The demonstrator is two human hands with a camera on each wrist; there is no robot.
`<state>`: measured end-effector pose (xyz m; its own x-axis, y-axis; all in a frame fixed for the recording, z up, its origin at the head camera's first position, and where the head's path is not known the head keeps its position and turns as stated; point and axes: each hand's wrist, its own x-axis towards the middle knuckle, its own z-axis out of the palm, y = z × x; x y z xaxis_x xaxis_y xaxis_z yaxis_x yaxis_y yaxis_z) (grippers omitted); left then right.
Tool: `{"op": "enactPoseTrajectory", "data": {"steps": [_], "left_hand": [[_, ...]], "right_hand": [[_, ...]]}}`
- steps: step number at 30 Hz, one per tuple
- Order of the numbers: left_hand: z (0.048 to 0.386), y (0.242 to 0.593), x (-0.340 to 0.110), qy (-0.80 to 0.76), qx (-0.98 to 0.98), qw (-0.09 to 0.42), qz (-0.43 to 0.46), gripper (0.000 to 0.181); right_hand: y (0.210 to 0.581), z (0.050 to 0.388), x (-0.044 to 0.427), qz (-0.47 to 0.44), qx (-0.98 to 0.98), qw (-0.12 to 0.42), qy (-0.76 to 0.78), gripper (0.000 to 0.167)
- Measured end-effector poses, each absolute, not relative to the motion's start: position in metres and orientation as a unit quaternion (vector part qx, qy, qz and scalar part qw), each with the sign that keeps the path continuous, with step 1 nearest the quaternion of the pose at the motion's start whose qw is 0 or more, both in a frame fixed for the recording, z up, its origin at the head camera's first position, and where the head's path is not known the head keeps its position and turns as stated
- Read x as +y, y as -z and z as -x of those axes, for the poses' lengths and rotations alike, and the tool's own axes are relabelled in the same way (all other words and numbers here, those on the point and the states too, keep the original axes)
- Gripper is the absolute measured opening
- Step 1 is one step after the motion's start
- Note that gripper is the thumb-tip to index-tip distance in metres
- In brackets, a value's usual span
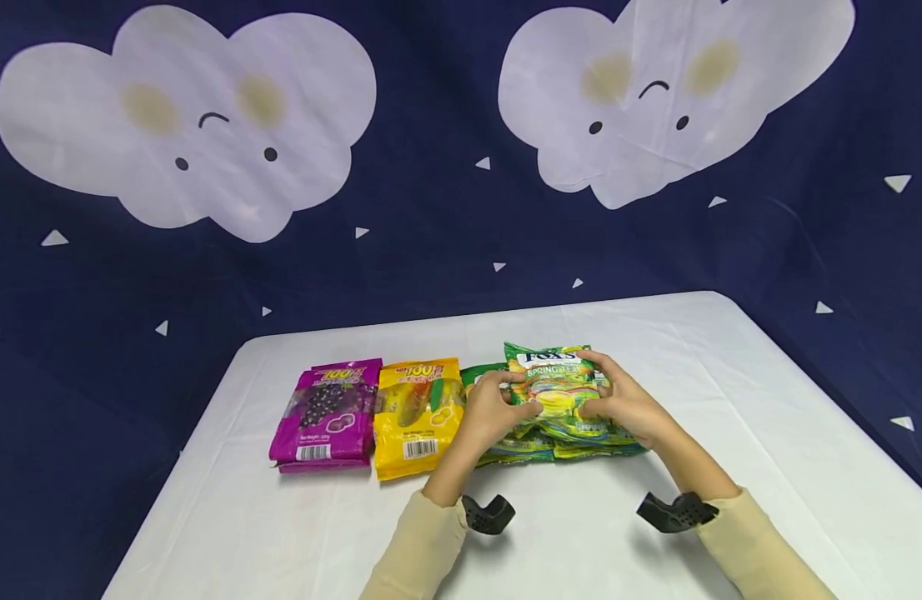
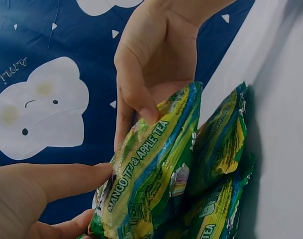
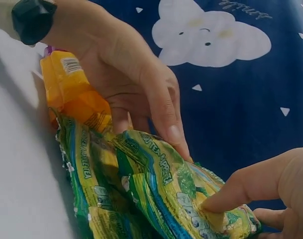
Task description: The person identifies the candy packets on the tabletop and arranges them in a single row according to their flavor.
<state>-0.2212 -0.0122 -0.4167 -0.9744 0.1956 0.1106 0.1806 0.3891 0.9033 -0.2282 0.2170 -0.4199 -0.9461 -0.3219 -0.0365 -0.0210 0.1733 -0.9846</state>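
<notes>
My left hand (image 1: 497, 408) and right hand (image 1: 628, 402) hold a green-and-yellow Fox's Spring Tea candy bag (image 1: 554, 387) from its two sides. In the left wrist view, the left thumb and fingers (image 2: 51, 191) pinch one end of the bag (image 2: 146, 169), and the right hand (image 2: 156, 59) grips the other end. The right wrist view has the right thumb (image 3: 226, 196) pressing on the bag's printed front. Under and behind it lie more green candy bags (image 1: 517, 450), partly hidden by the held bag and the hands.
Left of the green bags lies a yellow candy bag (image 1: 418, 421). Purple candy bags (image 1: 328, 412), apparently stacked, lie farther left. All rest on a white-covered table (image 1: 281, 533). A dark blue cloth with clouds (image 1: 431, 283) hangs behind. Black curved pieces (image 1: 489, 515) sit at both wrists.
</notes>
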Motion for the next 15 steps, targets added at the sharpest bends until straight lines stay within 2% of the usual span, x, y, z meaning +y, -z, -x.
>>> {"op": "enactPoseTrajectory", "data": {"steps": [8, 15], "left_hand": [[0.2214, 0.4168, -0.0121, -0.508, 0.854, 0.011, -0.112, 0.050], [0.2217, 0.4181, -0.0096, -0.458, 0.880, -0.014, -0.124, 0.055]], "right_hand": [[0.4232, 0.2265, 0.2117, 0.113, 0.760, 0.119, 0.629, 0.090], [0.4170, 0.2240, 0.2119, 0.115, 0.755, 0.122, 0.634, 0.092]]}}
